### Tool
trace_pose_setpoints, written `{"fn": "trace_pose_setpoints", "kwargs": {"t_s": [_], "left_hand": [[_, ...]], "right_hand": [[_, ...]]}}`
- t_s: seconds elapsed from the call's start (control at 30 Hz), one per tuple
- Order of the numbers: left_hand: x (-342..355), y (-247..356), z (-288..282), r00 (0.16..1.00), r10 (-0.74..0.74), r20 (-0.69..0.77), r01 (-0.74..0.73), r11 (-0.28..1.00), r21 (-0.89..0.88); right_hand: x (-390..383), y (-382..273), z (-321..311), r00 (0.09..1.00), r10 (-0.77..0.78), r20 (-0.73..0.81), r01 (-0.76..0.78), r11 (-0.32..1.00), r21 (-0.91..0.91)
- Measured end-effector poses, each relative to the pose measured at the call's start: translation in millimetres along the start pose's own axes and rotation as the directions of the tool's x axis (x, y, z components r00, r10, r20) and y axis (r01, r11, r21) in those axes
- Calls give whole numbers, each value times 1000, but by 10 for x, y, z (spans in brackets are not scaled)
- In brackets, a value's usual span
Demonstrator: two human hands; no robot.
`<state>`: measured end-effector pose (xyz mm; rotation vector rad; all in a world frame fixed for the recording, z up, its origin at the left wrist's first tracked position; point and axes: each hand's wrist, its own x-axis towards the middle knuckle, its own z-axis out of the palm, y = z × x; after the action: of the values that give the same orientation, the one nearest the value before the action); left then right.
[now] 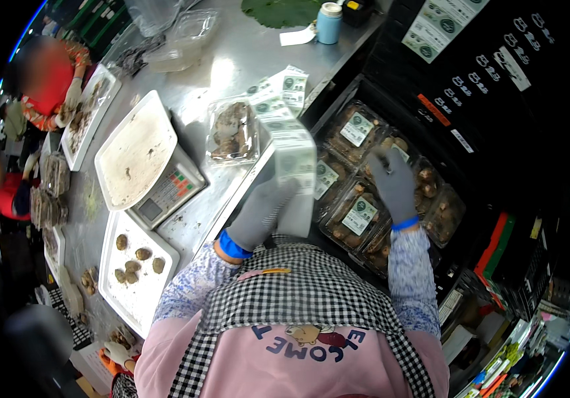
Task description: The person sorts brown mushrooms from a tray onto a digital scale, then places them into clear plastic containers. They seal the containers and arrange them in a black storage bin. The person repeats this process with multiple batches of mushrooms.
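Observation:
My left hand (pixel 262 211), in a grey glove, is closed around a strip of printed labels (pixel 296 156). The strip trails up across the table edge, its near end hanging below the hand. My right hand (pixel 394 187), also gloved, reaches over a black crate (pixel 328 119) of clear plastic packs. Its fingers look slightly apart and bent down at a labelled pack (pixel 401 145), partly hiding it; their tips are blurred. Brown tubers show through the lids. Several packs bear white-and-green labels, among them a near pack (pixel 358 215) and a far pack (pixel 356 128).
A filled pack (pixel 232 132) sits on the metal table beside a scale (pixel 166 192) with a white pan. Loose tubers lie in a white tray (pixel 136 272). A blue bottle (pixel 328 23) stands at the far edge. Another person (pixel 50 89) works over a tray at far left.

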<state>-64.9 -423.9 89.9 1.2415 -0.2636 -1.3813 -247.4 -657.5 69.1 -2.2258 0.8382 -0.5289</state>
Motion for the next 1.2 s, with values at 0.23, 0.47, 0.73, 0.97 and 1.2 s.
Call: {"fn": "trace_pose_setpoints", "kwargs": {"t_s": [0.23, 0.47, 0.73, 0.97, 1.2], "left_hand": [[-34, 233, 337, 990, 115, 87, -122, 989, 81], [26, 345, 463, 1000, -1, -5, 1, 996, 94], [7, 58, 790, 992, -101, -72, 99, 995, -22], [100, -345, 759, 997, 30, -74, -23, 995, 94], [-91, -218, 941, 996, -71, -48, 75, 994, 76]], "right_hand": [[-605, -869, 261, 834, 25, 552, -338, 813, 474], [-789, -841, 24, 968, 23, 249, -83, 968, 237], [-741, -691, -56, 853, -521, 23, 503, 810, -302], [-922, -691, -97, 875, -479, -63, 459, 865, -203], [-1036, -500, -121, 834, -551, -12, 533, 812, -237]]}}
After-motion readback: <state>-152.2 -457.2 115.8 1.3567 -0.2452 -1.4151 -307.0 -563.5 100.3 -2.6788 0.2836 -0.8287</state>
